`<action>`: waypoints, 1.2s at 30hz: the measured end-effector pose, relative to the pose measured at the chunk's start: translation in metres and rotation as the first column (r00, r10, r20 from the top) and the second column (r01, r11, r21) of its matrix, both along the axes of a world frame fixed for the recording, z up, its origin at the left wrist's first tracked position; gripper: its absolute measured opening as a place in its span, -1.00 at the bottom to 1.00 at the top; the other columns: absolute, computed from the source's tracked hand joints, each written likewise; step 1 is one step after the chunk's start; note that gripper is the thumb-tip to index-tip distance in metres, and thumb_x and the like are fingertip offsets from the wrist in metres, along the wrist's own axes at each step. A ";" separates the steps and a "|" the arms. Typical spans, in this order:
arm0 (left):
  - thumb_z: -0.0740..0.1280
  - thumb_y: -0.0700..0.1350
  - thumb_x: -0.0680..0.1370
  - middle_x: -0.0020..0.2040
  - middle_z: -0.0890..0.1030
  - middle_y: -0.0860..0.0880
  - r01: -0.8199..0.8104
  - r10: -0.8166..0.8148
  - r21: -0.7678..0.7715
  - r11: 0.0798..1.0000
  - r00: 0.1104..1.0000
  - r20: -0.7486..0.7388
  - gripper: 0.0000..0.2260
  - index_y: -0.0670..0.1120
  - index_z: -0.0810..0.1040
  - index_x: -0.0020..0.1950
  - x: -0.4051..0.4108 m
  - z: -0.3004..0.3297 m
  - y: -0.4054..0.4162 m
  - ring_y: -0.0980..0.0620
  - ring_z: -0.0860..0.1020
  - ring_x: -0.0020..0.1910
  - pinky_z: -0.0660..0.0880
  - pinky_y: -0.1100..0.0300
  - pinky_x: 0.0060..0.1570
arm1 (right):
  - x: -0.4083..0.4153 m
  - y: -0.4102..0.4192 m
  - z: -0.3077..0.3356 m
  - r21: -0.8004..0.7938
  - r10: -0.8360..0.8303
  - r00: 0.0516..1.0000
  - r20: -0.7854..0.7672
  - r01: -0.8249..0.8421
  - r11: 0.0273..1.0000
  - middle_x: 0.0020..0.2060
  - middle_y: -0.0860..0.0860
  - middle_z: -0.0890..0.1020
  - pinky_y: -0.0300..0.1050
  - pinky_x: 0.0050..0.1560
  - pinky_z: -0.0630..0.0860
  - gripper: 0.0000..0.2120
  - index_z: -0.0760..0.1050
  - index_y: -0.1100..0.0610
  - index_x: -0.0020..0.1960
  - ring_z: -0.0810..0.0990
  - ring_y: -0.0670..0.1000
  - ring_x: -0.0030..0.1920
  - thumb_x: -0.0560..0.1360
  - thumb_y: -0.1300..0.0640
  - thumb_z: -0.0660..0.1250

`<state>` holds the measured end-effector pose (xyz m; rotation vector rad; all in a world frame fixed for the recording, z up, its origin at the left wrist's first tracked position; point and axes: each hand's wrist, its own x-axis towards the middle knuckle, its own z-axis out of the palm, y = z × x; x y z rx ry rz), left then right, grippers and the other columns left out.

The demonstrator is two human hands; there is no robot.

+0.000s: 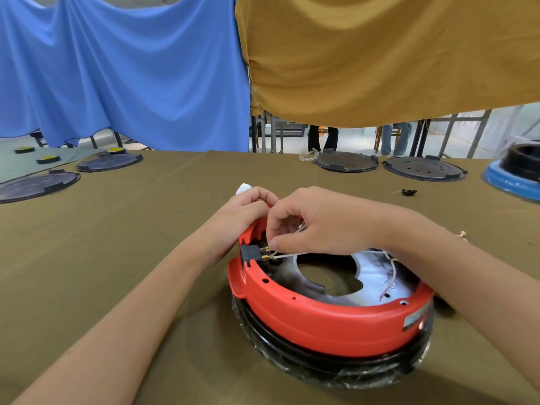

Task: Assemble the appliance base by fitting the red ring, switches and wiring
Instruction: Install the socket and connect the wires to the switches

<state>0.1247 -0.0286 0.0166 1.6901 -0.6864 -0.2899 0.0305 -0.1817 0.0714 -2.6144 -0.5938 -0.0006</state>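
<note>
Fingers (273, 244) of right hand (315, 220) pinch thin white wire (295, 254) at glossy red ring (321, 323).

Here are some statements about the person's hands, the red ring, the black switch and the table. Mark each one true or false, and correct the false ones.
1. The right hand pinches a white wire near the black switch. True.
2. The red ring lies alone at the far left of the table. False: it sits in front of the person, on a black base.
3. The left hand is at the ring's far rim. True.
4. A green cloth hangs at the back left. False: it is blue.
</note>
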 end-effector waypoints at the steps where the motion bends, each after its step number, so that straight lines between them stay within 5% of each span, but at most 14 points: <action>1: 0.23 -0.12 0.39 -0.24 0.58 -0.02 -0.002 0.002 0.002 1.000 1.000 0.003 -0.82 0.07 0.60 -0.17 0.000 0.000 0.000 0.08 0.48 -0.31 0.43 0.26 -0.34 | 0.000 0.000 0.000 -0.002 0.000 1.000 0.001 0.000 1.000 -0.27 -0.09 0.65 -0.40 -0.25 0.40 -0.92 0.62 0.00 -0.13 0.51 -0.22 -0.32 0.53 0.10 0.38; 7: 0.17 -0.30 0.58 -0.29 0.61 0.04 0.004 -0.004 -0.012 1.000 1.000 0.001 -0.73 -0.01 0.59 -0.11 -0.001 0.000 0.001 0.13 0.51 -0.37 0.44 0.32 -0.38 | -0.001 0.004 -0.003 0.016 0.012 1.000 0.001 -0.012 1.000 -0.26 -0.12 0.66 -0.41 -0.22 0.43 -0.93 0.64 0.03 -0.08 0.56 -0.22 -0.28 0.55 0.09 0.38; 23: 0.21 -0.25 0.51 -0.32 0.54 0.00 -0.004 0.004 -0.013 1.000 1.000 -0.005 -0.84 -0.06 0.55 -0.11 -0.001 -0.001 -0.001 0.13 0.45 -0.41 0.42 0.32 -0.42 | 0.000 -0.006 0.005 0.083 -0.006 1.000 -0.009 0.007 0.997 -0.26 -0.14 0.67 -0.42 -0.22 0.41 -0.91 0.68 0.00 -0.04 0.56 -0.25 -0.29 0.53 0.10 0.40; 26: 0.23 -0.15 0.38 -0.27 0.54 -0.03 -0.006 0.006 -0.003 1.000 1.000 -0.011 -0.85 -0.03 0.56 -0.13 -0.001 0.000 -0.001 0.07 0.46 -0.31 0.43 0.25 -0.32 | 0.001 -0.009 0.008 0.091 0.001 1.000 -0.030 0.001 0.996 -0.26 -0.15 0.67 -0.39 -0.18 0.43 -0.94 0.68 0.02 -0.06 0.58 -0.24 -0.27 0.52 0.10 0.42; 31: 0.26 -0.18 0.44 -0.13 0.57 -0.08 0.010 -0.010 -0.001 1.000 1.000 -0.010 -0.86 -0.08 0.56 -0.04 -0.002 0.002 0.000 -0.02 0.50 -0.16 0.48 0.21 -0.21 | 0.000 -0.006 0.005 0.059 0.030 0.998 -0.051 -0.027 0.998 -0.34 -0.17 0.62 -0.39 -0.24 0.43 -0.96 0.67 0.02 -0.11 0.55 -0.24 -0.33 0.50 0.11 0.44; 36: 0.32 -0.17 0.37 -0.02 0.63 0.03 0.269 -0.270 -0.035 0.962 0.937 -0.222 -0.61 -0.07 0.47 0.20 -0.002 0.014 0.015 0.07 0.60 -0.06 0.52 0.21 -0.10 | -0.002 -0.004 0.002 0.056 0.045 0.999 0.002 -0.045 0.997 -0.39 -0.19 0.61 -0.44 -0.29 0.39 -0.93 0.68 0.01 -0.14 0.53 -0.25 -0.38 0.50 0.14 0.45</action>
